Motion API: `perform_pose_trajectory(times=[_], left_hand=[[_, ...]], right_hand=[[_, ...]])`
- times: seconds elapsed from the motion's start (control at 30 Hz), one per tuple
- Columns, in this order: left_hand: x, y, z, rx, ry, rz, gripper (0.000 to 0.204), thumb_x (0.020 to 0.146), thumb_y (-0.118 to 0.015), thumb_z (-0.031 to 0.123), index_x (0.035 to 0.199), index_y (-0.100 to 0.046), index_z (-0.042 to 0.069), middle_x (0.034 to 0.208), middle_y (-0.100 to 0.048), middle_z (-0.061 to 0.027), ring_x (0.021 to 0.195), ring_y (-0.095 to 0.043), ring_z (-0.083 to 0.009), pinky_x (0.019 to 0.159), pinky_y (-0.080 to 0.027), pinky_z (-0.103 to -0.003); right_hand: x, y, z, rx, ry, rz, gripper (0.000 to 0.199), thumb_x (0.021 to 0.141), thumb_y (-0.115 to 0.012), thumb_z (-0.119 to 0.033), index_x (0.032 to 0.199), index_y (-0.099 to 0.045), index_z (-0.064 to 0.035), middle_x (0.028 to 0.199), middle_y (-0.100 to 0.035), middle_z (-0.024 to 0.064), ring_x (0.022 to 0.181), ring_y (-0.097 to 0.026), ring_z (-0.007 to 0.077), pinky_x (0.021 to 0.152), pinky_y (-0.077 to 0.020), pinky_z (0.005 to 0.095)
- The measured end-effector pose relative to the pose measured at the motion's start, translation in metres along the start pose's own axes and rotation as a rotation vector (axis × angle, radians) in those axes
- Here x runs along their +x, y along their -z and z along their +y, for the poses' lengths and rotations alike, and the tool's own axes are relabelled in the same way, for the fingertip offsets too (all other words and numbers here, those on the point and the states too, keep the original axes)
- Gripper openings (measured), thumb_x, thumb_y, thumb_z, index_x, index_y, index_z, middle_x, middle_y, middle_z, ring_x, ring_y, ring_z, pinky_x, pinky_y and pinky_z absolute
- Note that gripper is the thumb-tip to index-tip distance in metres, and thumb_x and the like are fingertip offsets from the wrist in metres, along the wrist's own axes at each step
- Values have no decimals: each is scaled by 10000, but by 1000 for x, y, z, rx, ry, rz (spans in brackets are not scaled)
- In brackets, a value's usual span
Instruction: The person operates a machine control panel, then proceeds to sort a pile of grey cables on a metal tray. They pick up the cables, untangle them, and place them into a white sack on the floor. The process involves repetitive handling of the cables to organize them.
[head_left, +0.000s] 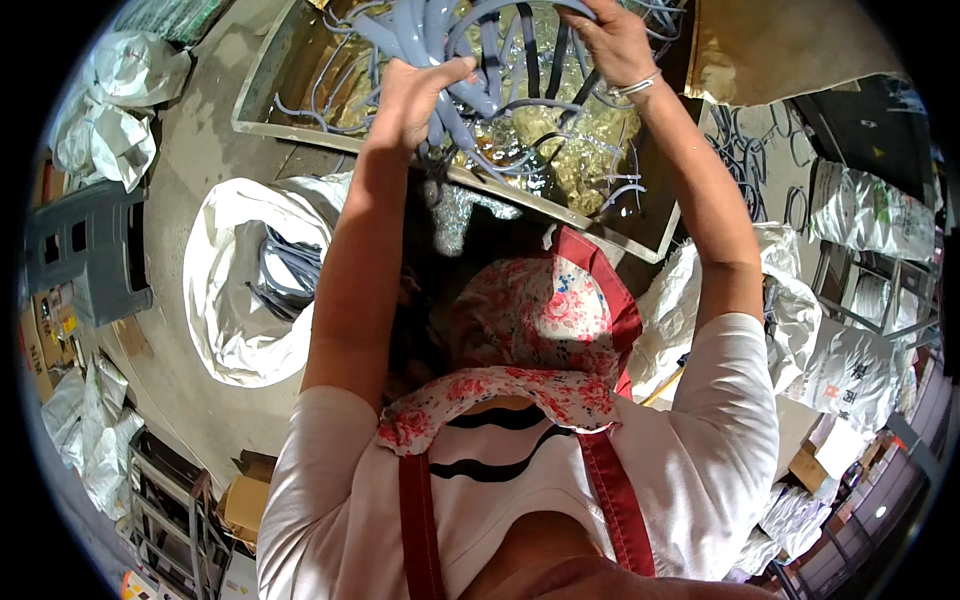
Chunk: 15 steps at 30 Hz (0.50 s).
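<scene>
Over a shallow metal tank of clear water, I hold thick grey-blue flexible tubes with both hands. My left hand is closed on a bunch of them, its thumb stretched across the near side; its other fingers are partly hidden. At the upper edge, my right hand grips a bent stretch of grey tube, and a pale bracelet circles the wrist. Thinner grey tubes and a few dark ones hang or float in the water around my hands.
Left of the tank stands an open white sack with grey tubes inside. A dark grey plastic stool lies farther left. Brown cardboard borders the tank's right side. More sacks and metal frames stand right; coiled tubes lie nearby.
</scene>
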<state>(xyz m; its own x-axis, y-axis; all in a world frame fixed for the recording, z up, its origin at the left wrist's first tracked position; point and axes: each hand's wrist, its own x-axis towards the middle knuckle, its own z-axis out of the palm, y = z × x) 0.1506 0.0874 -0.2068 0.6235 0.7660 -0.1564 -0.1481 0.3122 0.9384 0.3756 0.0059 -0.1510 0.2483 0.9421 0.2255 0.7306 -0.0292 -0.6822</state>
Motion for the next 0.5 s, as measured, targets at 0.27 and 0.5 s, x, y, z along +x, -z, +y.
perform_pose_trajectory(times=[0.27, 0.5], left_hand=[[3, 29, 35, -391, 60, 518, 197, 745, -683, 91, 871, -604, -37, 766, -613, -110, 573, -584, -182, 494, -480, -293], [10, 53, 24, -237, -140, 493, 253, 722, -614, -67, 967, -550, -72, 861, -607, -164, 695, -603, -224, 619, -516, -323]], right_hand=[[-97, -116, 101, -498, 177, -870, 210, 718, -577, -139, 927, -590, -122, 862, -577, 88, 825, -581, 272, 704, -457, 393], [-135, -131, 125, -760, 332, -677, 150, 742, -554, -242, 827, -580, -120, 825, -574, 41, 899, -510, 201, 822, -344, 371]])
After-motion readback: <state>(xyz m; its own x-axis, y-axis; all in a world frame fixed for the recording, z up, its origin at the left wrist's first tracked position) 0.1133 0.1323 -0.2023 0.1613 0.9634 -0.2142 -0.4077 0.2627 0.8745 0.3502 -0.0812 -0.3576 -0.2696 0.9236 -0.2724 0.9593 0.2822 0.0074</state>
